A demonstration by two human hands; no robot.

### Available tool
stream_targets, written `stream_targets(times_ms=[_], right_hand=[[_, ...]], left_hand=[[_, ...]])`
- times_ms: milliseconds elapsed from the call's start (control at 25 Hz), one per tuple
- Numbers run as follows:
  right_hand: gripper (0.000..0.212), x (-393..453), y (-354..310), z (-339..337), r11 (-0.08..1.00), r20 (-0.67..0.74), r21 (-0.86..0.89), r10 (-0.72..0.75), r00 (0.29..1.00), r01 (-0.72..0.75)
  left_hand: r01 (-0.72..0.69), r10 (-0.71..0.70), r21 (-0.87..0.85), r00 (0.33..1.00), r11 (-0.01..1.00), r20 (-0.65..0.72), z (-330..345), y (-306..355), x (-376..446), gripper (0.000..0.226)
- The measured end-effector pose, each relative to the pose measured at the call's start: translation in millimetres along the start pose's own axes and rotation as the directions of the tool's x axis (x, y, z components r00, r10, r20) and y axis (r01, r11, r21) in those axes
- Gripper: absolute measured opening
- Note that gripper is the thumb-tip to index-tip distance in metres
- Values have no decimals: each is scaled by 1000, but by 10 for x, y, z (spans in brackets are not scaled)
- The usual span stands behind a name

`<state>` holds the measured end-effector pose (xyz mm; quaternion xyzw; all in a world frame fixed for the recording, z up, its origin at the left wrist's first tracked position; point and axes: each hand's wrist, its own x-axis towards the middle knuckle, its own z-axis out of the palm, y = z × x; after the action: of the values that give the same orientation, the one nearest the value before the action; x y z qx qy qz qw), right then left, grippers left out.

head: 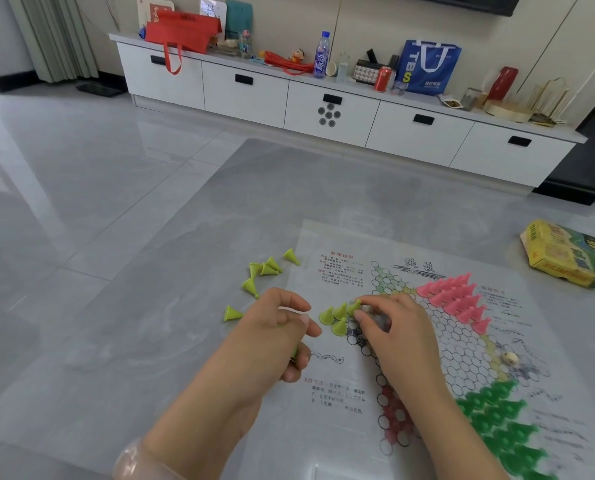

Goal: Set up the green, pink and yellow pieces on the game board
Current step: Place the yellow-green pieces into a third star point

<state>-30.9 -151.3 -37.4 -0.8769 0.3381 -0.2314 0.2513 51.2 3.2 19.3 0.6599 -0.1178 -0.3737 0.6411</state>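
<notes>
The right hand (391, 327) reaches over the board (427, 341) with fingers curled, thumb and forefinger pinching a yellow piece (354, 307) at the board's left point, just beside three more yellow cones (334, 318) standing there. The left hand (278, 336) hovers at the board's left edge, fingers curled into a loose fist around something green-yellow that peeks out near the palm; what it is cannot be told for sure. Loose yellow pieces (263, 271) lie on the table (150, 341) left of the board, pink pieces (457, 296) fill the far point, and green pieces (500, 417) fill the near right point.
</notes>
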Motion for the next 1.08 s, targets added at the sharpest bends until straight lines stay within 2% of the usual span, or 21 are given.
stream_targets(times_ms=[200,400,480,560,640,720,840,920,1080], right_hand=[[12,7,-4,27,1000,-14,-29,12,1000,-13],[14,1,13,32,999,-6,-35,8,1000,-8],[18,-11,-7,1,1000,-25,14,0,1000,0],[15,-31,-81,-81,993,-103,117,-4,995,16],[9,-73,-226,-172,969,-153,229,-57,987,92],[10,-143,-394,-204,930,-81,317,-166,983,183],[19,-237,-518,-157,902,78,319,-330,941,290],[20,-245,-533,-154,892,136,346,-356,924,293],[12,-239,-542,-178,879,131,426,-293,947,213]], left_hand=[[40,-42,-67,999,997,-26,32,8,19,15],[86,-88,-186,996,979,1,6,-16,81,33],[79,-79,-203,997,976,9,0,-31,91,33],[69,-66,-230,998,971,23,-7,-20,79,31],[54,-46,-266,998,962,34,-11,-2,61,28],[38,-29,-266,999,963,39,-9,2,51,25],[28,-14,-226,998,974,60,9,-4,48,20],[16,-7,-196,999,981,45,7,-20,56,20],[-70,70,-5,997,998,42,9,-60,70,20]])
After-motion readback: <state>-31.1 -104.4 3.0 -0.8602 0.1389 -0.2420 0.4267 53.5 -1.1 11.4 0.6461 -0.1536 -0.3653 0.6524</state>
